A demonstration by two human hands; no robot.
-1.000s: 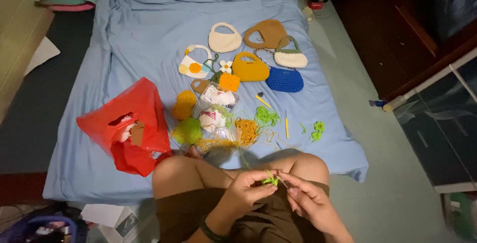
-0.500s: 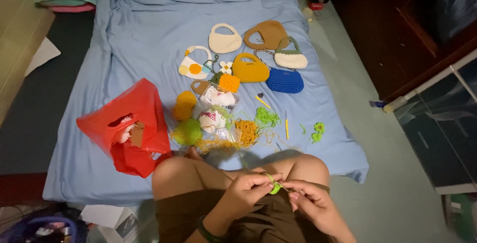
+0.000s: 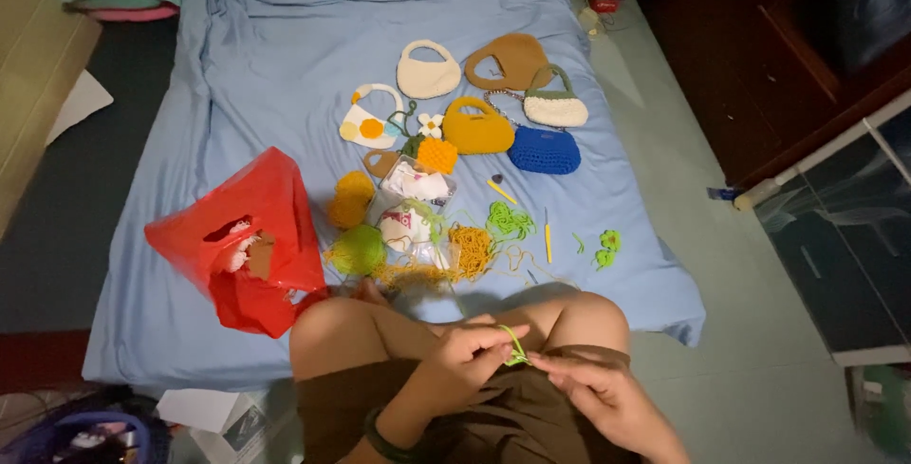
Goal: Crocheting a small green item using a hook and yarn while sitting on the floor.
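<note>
I sit cross-legged at the edge of a blue sheet (image 3: 285, 65). My left hand (image 3: 462, 361) and my right hand (image 3: 590, 390) meet over my lap and together pinch a small green crochet piece (image 3: 515, 351) with a loop of green yarn. Whether the right hand also holds a hook I cannot tell. In front of my knees lie a green yarn ball (image 3: 357, 249), tangled mustard yarn (image 3: 467, 251) and loose green yarn (image 3: 510, 220).
Several crocheted bags lie on the sheet: cream (image 3: 428, 70), brown (image 3: 506, 58), yellow (image 3: 477, 128), blue (image 3: 544, 150). A red plastic bag (image 3: 249, 241) stands at the left. A yellow crochet hook (image 3: 548, 234) lies on the sheet. Dark furniture and a glass panel are at the right.
The hands have shifted slightly while working the green piece; the yarn loop now stands up between the fingers. Nothing on the sheet has moved.
</note>
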